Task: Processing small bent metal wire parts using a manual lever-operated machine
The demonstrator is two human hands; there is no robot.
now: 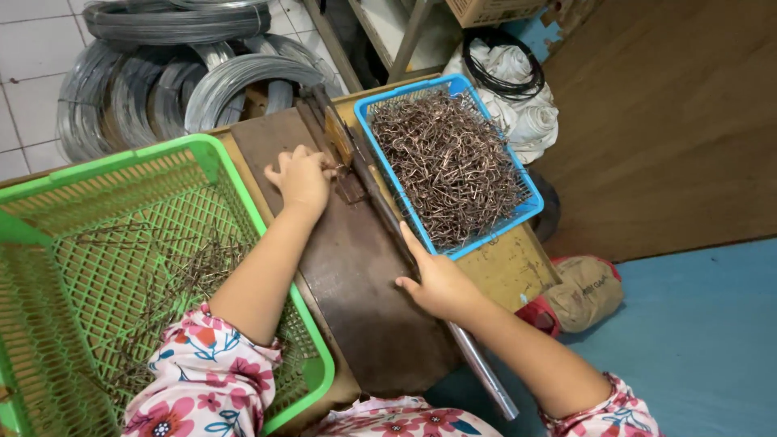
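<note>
Pressing a wire piece into the bending jig (pixel 344 174) — left hand (pixel 302 178) fingers curled narrow at it, right hand (pixel 437 283) wrapped around the lever bar (pixel 405 243). Blue basket (pixel 518 212) of bent hooks at the counter's right edge, green basket (pixel 235 186) left — both within reach.

Pretty sure I was looking at a small wire-working workshop, not a home setup. Big coils of grey steel wire (pixel 174 73) were stacked against a white tiled wall (pixel 32 48). A worn dark metal bending plate with a long lever bar (pixel 356 267) sat on a scuffed wooden bench (pixel 510 267), flanked by a blue plastic basket of bent brown wire hooks (pixel 449 162) and a green plastic basket of straight wire pieces (pixel 121 267).
</note>
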